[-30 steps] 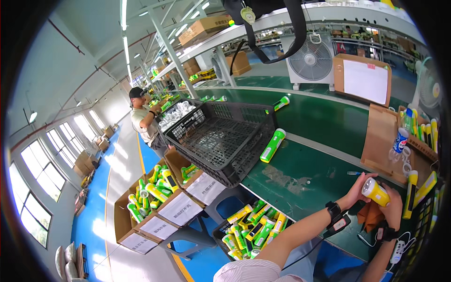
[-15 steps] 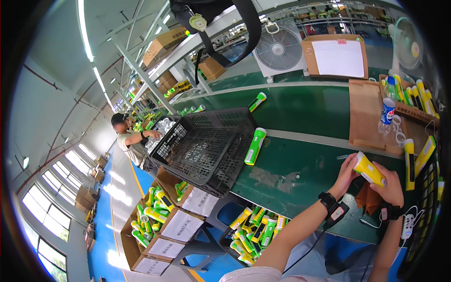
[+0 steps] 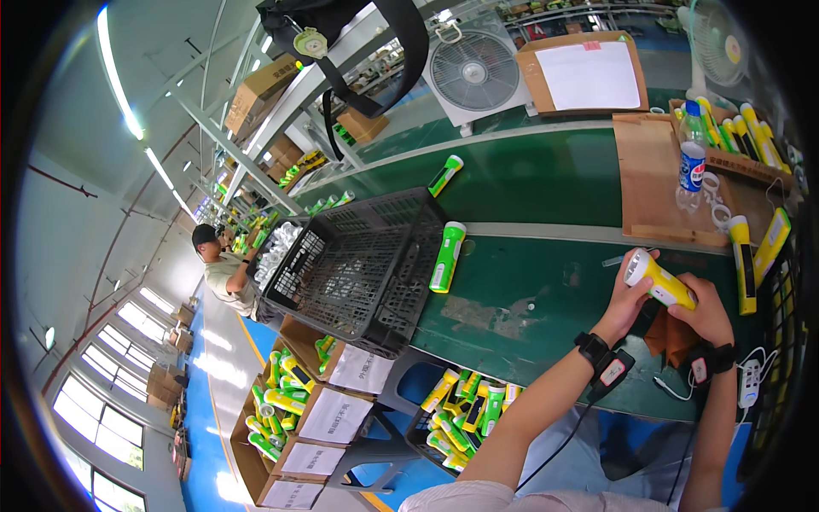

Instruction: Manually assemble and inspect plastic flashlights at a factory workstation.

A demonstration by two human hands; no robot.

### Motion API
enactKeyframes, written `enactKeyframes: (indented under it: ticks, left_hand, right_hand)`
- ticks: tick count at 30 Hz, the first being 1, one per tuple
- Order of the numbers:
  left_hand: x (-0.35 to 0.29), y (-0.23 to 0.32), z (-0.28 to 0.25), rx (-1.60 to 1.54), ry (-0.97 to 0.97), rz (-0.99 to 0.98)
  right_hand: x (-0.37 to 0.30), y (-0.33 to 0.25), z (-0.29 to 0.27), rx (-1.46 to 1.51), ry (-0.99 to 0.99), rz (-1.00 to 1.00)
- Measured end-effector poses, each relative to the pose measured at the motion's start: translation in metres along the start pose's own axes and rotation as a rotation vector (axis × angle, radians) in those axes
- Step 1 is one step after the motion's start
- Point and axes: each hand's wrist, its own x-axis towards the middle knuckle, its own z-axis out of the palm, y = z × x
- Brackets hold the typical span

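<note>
Left hand (image 3: 624,300) and right hand (image 3: 710,314) grip the yellow torch (image 3: 669,287) at head and tail over the near right of the tabletop (image 3: 563,328); supporting both ends, lens (image 3: 634,265) uncovered, should steady it best.

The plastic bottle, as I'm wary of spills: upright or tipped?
Upright: the bottle stands on the brown cardboard, its blue cap at the top.

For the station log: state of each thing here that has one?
Yellow flashlight: held, lit or unlit unclear
Left hand: gripping near lens end
Right hand: gripping near tail end
Black crate: open-topped
Nearer green flashlight: lying beside crate
Bottle: upright, capped
Large grey fan: upright, spin unclear
</note>
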Motion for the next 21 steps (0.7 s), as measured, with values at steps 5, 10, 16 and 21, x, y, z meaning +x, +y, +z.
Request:
enactKeyframes:
  ticks: [5,10,16,21]
  left_hand:
    - [-0.004,-0.009,0.005,0.338,-0.081,-0.002]
    - [-0.002,0.017,-0.007,0.888,-0.034,0.468]
    - [-0.004,0.01,-0.009,1.021,0.296,0.45]
    - [-0.005,0.003,-0.016,0.944,0.313,0.447]
  right_hand:
    - [0.013,0.008,-0.001,-0.125,0.351,-0.328]
    - [0.016,0.083,-0.022,-0.333,0.917,0.257]
    - [0.005,0.077,-0.029,-0.56,0.929,0.355]
    - [0.0,0.066,-0.038,-0.271,0.631,0.445]
